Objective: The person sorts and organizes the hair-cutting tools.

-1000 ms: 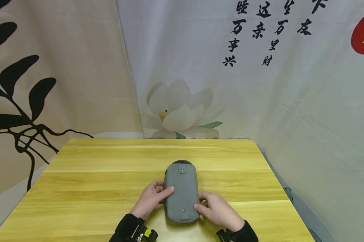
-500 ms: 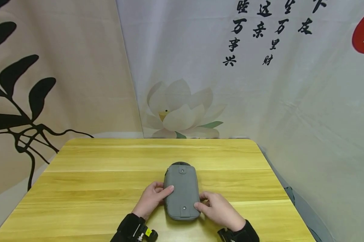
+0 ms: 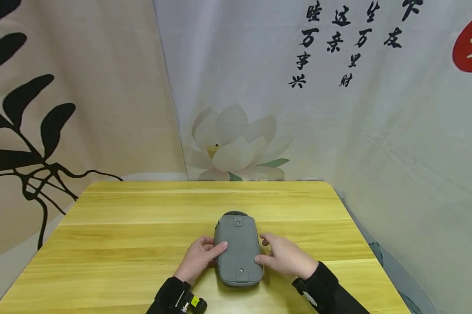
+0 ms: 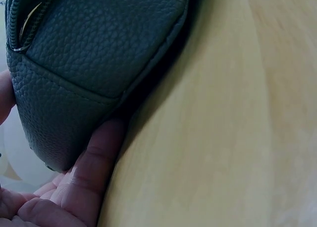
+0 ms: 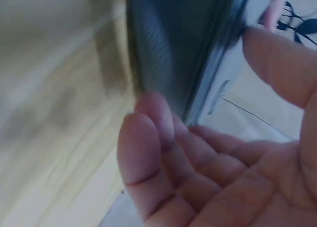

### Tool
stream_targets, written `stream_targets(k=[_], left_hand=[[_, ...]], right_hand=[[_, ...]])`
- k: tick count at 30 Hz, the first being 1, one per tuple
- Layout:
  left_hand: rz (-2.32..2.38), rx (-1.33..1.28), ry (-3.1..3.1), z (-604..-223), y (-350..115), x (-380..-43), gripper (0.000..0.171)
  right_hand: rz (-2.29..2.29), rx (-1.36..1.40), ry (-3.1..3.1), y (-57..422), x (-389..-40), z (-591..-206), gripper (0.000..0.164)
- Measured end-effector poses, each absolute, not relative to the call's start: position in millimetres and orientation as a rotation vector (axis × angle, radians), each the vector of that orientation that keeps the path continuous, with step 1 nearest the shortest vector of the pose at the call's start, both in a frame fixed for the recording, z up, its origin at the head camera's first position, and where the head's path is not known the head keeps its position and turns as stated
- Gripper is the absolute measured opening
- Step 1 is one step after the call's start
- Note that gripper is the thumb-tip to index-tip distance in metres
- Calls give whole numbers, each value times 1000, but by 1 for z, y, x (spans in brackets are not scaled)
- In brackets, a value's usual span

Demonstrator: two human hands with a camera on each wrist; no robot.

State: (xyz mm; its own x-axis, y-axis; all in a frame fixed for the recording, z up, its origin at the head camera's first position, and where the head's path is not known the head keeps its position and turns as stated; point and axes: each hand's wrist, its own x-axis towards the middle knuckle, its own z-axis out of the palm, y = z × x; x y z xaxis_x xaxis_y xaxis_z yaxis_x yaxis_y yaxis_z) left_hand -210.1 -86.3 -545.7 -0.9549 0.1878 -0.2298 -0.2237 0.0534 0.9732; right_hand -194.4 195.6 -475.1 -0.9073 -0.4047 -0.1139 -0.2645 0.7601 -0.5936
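Pinching the pouch's side, the left hand (image 3: 198, 257) has its thumb (image 3: 220, 248) laid over the top face and its other fingers low along the edge; from the left wrist, one finger (image 4: 94, 152) is tucked at the bottom seam, right where the leather meets its shadow on the wood. The grey pouch (image 3: 239, 248) sits directly to the right of that grip, its long side running away from the person, most of the face stretching beyond the thumb toward the right hand (image 3: 288, 257). Whether it rests fully on the table (image 3: 134, 248) under those fingers, I can't tell from where I stand.

On the opposite side the right hand holds nothing: its fingers are loosely bent beside the pouch's wall, and its thumb (image 3: 260, 259) just reaches the near part of the right edge. From the right wrist, the fingertips (image 5: 138, 138) show close alongside the wall without wrapping it; whether any of them touches is too blurred to say.

Farther out than the left thumb, near the far end, is one metal snap (image 3: 238, 223); another, the near snap (image 3: 241, 270), lies closer to the person than both thumbs. A zipper (image 4: 37, 26) runs along the side the left hand grips.
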Motion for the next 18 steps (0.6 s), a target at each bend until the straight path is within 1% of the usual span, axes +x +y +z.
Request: stream_targets(k=[3,5,11,18], left_hand=[[1970,-35,2040,-547,-86,-211,74],[1968,-35,2042,-547,-86,-211,74],[1966,-28,2035,-545,-85,-210,73],[1967,-24,2027,-546,-85,-210,71]], right_hand=[[-833,-488,2748,191,-213,-473,78],[-809,-473,2784,187,-227,-472,77],[-763,-511,2822,167,-267,-473,61],[-712,-619,2827,133,-291,-468,51]])
